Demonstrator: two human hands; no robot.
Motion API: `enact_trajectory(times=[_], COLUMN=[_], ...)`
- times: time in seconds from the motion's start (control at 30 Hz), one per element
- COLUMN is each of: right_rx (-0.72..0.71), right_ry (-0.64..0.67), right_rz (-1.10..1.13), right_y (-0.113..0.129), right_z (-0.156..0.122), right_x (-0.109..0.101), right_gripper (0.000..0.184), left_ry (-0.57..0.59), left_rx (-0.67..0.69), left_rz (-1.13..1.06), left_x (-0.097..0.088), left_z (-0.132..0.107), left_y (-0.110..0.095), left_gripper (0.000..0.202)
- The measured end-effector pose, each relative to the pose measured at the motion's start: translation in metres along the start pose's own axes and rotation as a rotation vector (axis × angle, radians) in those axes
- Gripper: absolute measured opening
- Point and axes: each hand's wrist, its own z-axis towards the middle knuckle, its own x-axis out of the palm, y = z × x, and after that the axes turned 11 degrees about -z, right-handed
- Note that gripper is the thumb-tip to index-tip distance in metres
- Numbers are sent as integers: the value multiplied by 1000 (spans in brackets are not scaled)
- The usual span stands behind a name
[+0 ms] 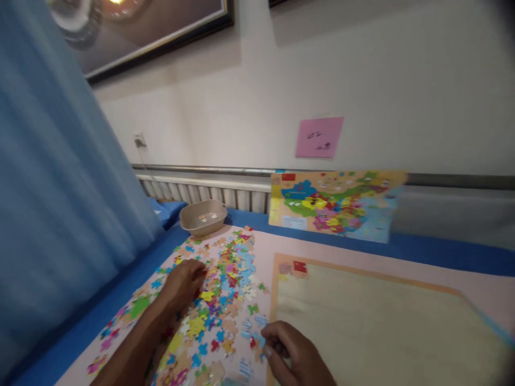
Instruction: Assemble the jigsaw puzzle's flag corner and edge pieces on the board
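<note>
Many loose jigsaw puzzle pieces in mixed colours lie spread over a pink sheet. Among them is my left hand, its fingers curled down onto the pile; the fingertips are partly hidden, and I cannot make out what they hold. My right hand hovers at the left edge of the puzzle board, thumb and index finger drawn close together. Whether a small piece sits between them is unclear. The board has a tan border along its top and left, with a red piece in its upper left corner.
A beige basin with a few pieces inside stands at the back left. A colourful map picture leans against the wall rail behind the board. A blue curtain hangs at left. A pink note is on the wall.
</note>
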Motion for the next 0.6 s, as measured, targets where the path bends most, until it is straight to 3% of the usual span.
enact_trajectory(times=[0.13, 0.23, 0.3, 0.37, 0.43, 0.5, 0.6], right_rx=[0, 6, 30, 79, 158, 201, 177], right_ry=[11, -28, -98, -183, -316, -363, -263], right_rz=[-43, -85, -111, -115, -96, -97, -167], right_y=[1, 5, 6, 4, -2, -10, -16], right_z=[0, 2, 5, 12, 20, 25, 26], right_x=[1, -8, -26, -50, -71, -83, -78], right_gripper=[15, 14, 17, 21, 24, 23, 21], left_ry=[-90, -131, -55, 168, 271, 204, 44], left_rx=[15, 120, 230, 410, 506, 483, 370], left_rz=[-31, -96, -149, -174, -145, -143, -153], left_x=[-13, -20, -18, -9, 3, 16, 37], left_z=[-11, -43, -72, -101, -124, -143, -171], left_y=[-5, -33, -62, -88, -103, -104, -93], left_gripper=[38, 35, 25, 22, 26, 30, 31])
